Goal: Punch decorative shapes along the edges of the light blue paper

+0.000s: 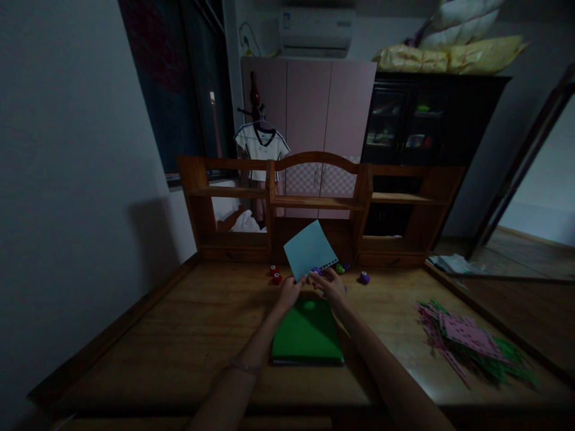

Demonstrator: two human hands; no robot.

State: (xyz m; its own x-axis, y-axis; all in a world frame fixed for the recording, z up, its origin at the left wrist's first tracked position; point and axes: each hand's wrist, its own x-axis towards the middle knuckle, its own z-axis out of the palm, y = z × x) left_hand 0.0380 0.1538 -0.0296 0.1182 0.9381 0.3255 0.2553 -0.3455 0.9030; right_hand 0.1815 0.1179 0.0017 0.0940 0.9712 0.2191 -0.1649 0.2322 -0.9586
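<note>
A light blue sheet of paper (309,246), with a row of dark holes along its lower right edge, is raised and tilted above the desk. My left hand (291,293) is closed on its bottom corner. Close beside it, my right hand (331,286) has its fingers closed at the holed edge, around a small purple object (315,271) whose kind I cannot make out. Below both hands lies a shut green notebook or binder (308,335) on the wooden desk (202,323).
Two small red objects (275,275) lie left of the paper. A green one (340,269) and a purple one (363,277) are on the right. Pink and green strips (476,341) are heaped at the desk's right. A wooden shelf unit (314,203) stands along the back.
</note>
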